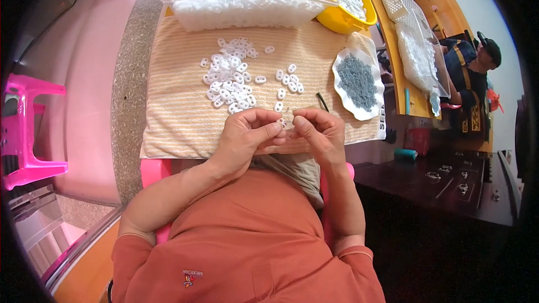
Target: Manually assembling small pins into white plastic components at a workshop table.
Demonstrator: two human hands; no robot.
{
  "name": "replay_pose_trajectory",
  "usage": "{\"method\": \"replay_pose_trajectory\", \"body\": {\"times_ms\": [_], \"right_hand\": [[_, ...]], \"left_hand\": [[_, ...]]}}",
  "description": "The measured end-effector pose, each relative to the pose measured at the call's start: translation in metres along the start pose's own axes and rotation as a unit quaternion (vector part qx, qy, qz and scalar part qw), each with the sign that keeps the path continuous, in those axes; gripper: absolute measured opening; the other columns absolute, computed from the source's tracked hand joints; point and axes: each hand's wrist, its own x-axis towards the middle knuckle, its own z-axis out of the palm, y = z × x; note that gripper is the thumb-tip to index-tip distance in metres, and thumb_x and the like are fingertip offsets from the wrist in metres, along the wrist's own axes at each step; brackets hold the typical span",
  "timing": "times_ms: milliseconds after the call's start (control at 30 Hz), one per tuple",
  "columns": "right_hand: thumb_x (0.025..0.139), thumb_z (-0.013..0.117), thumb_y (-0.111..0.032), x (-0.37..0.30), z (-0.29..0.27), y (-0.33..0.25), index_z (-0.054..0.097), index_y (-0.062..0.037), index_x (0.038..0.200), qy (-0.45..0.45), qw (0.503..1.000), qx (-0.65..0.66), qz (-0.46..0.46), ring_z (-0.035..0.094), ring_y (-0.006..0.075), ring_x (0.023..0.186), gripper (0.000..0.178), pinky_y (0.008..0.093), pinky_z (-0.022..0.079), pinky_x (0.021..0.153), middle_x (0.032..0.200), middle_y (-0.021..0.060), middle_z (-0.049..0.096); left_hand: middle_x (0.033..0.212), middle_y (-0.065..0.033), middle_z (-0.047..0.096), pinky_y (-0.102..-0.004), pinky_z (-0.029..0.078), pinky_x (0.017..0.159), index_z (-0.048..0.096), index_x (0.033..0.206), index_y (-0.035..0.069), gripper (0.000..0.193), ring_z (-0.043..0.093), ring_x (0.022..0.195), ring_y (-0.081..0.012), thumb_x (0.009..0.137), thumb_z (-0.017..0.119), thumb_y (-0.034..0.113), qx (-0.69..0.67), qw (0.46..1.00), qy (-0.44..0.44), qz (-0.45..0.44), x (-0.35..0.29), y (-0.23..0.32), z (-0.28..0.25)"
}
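Just above the near edge of a striped towel (185,129), my two hands work close together. My left hand (250,132) is closed, pinching a small white two-holed plastic piece (282,122) between thumb and fingertips. Opposite it, my right hand (323,133) is also closed in a pinch; what it grips is too small to make out. Beyond my left hand lies a loose heap of white two-holed pieces (229,81). Several more pieces (292,86) form a small group ahead of my fingers. A thin dark green stick-like item (322,101) rests beyond my right hand.
A white scalloped dish (340,87) of small grey bits sits at right. Behind the towel stand a clear bin (247,8) and a yellow basket (353,24), both with white pieces. A pink stool (31,126) is at left; another person (471,67) sits far right.
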Motion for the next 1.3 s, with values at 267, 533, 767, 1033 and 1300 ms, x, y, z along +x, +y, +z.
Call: {"method": "replay_pose_trajectory", "body": {"times_ms": [267,533,767,1033,1300], "right_hand": [[0.086,0.066,-0.002,0.045,-0.002,-0.015,0.067,0.0024,0.093,-0.030,0.969,-0.214,-0.118,0.057,0.0061,0.067,0.009,0.0204,0.045,0.059,0.079,0.0039,0.065],[0.081,0.065,-0.006,0.097,0.022,-0.014,0.069,-0.0030,0.093,-0.088,0.865,-0.415,-0.268,0.063,0.0257,0.073,0.013,0.0342,0.049,0.065,0.086,0.0105,0.064],[0.082,0.064,-0.017,0.104,0.033,-0.018,0.069,-0.0075,0.092,-0.129,0.812,-0.523,-0.225,0.062,0.0343,0.083,0.014,0.0420,0.049,0.073,0.090,0.0120,0.064],[0.084,0.065,-0.021,0.098,0.034,-0.016,0.065,-0.0059,0.087,-0.122,0.820,-0.529,-0.179,0.063,0.0356,0.080,0.015,0.0446,0.049,0.069,0.085,0.0147,0.066],[0.082,0.068,-0.005,0.080,0.006,-0.017,0.065,-0.0024,0.107,-0.146,0.896,-0.351,-0.229,0.058,0.0124,0.066,0.026,0.0264,0.046,0.060,0.080,0.0054,0.061]], "left_hand": [[0.088,-0.0062,0.067,-0.0238,0.056,0.071,0.062,0.102,0.000,0.014,0.066,0.077,-0.0114,0.089,0.064,0.005,-0.019,0.999,0.013,0.022,0.001,-0.001,-0.001],[0.086,-0.0077,0.066,-0.0246,0.057,0.072,0.061,0.102,-0.001,0.015,0.066,0.077,-0.0122,0.088,0.064,0.003,-0.048,0.998,0.021,0.030,-0.001,0.002,0.000],[0.086,-0.0079,0.067,-0.0253,0.057,0.072,0.061,0.103,-0.002,0.016,0.066,0.077,-0.0122,0.088,0.064,0.002,-0.062,0.997,0.014,0.031,-0.001,0.005,0.000],[0.087,-0.0076,0.066,-0.0255,0.058,0.071,0.061,0.103,-0.001,0.016,0.065,0.077,-0.0120,0.087,0.065,0.003,-0.054,0.998,0.018,0.037,-0.001,0.003,0.000],[0.087,-0.0072,0.066,-0.0254,0.058,0.072,0.061,0.102,-0.001,0.015,0.065,0.077,-0.0122,0.088,0.065,0.004,-0.050,0.997,0.027,0.045,-0.002,0.004,0.000]]}}
